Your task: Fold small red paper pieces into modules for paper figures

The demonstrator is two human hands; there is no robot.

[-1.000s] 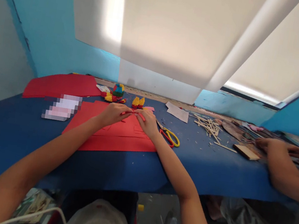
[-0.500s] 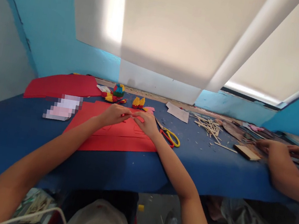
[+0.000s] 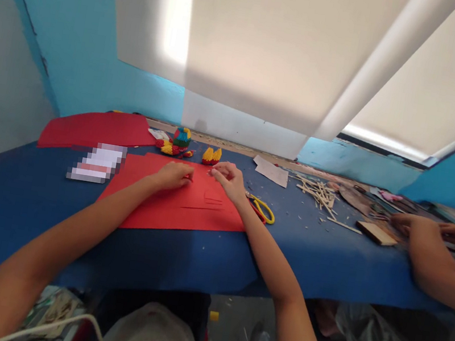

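Red paper sheets [image 3: 159, 217] lie on the blue table, with small cut red pieces [image 3: 212, 199] on them. Over the middle of the sheets, my left hand [image 3: 175, 175] is closed, with a small dark red bit at its fingertips. To its right, my right hand [image 3: 229, 181] has its thumb and index finger bent close together; what they hold, if anything, is too small to name. Scissors with yellow and red handles [image 3: 262, 209] lie beside my right wrist, partly hidden by it. Yellow and red folded paper pieces [image 3: 211, 156] stand behind the sheets.
A blurred-out pale object [image 3: 97, 162] lies at the left, near darker red sheets [image 3: 96, 129]. A multicoloured paper model [image 3: 181, 137] stands at the back. Thin sticks [image 3: 319, 193], a wooden block [image 3: 376, 233] and another person's hands [image 3: 413, 223] are at the right.
My hands have moved apart from where their fingertips met. My right hand has shifted right and now covers the scissor blades and the pink scrap.
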